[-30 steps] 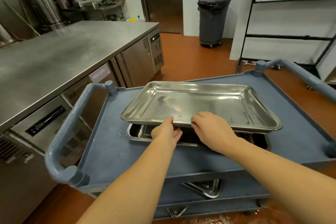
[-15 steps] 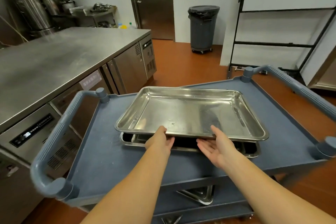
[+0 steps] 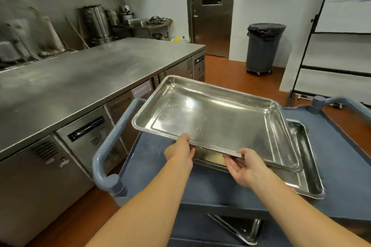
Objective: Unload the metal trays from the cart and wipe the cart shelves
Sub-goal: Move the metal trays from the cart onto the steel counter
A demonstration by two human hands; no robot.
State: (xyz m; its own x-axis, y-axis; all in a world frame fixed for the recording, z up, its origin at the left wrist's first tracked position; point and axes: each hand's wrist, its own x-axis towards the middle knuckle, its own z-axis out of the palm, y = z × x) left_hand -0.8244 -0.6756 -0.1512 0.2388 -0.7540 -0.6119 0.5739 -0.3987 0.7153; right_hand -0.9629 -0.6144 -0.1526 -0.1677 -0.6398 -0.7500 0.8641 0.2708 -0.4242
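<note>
Gripping tray [image 3: 210, 114] by its near rim with both hands: left hand [image 3: 179, 151] thumb on top at 7 o'clock, right hand [image 3: 244, 168] palm-up at 5 o'clock. Held tilted above second tray [image 3: 309, 176] on cart [image 3: 341, 156].

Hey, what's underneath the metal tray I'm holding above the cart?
A second metal tray lies on the cart's top shelf; its right side and near edge show. The lifted tray covers the rest, so anything lying in that part is hidden.
</note>
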